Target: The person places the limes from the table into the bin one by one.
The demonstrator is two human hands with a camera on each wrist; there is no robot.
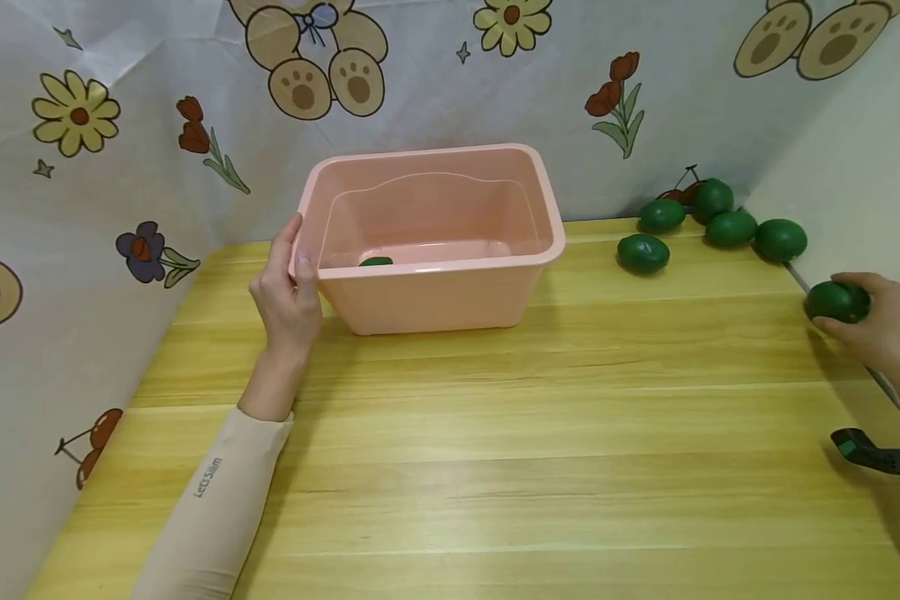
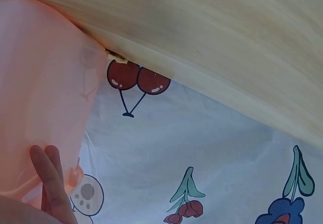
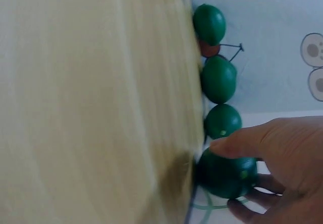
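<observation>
A pink plastic bin (image 1: 435, 302) stands on the wooden table toward the back. My left hand (image 1: 283, 302) holds its left front corner, thumb at the rim; in the left wrist view its fingers (image 2: 49, 176) lie along the bin's wall. Inside the bin, part of a green thing (image 1: 376, 261) shows above the front rim, the rest hidden. Far to the right, my right hand (image 1: 891, 325) grips a dark green lime (image 1: 832, 302) between thumb and fingers. In the right wrist view that lime (image 3: 226, 173) is at the table's edge, with another lime (image 3: 223, 120) just beyond it.
Several more limes (image 1: 731, 228) lie in the back right corner, one lime (image 1: 642, 253) a little apart toward the bin. A printed cloth (image 1: 435, 108) hangs behind the table (image 1: 540, 467). A pale wall (image 1: 862, 183) borders the right side. A black strap piece (image 1: 873, 454) juts from the right wrist.
</observation>
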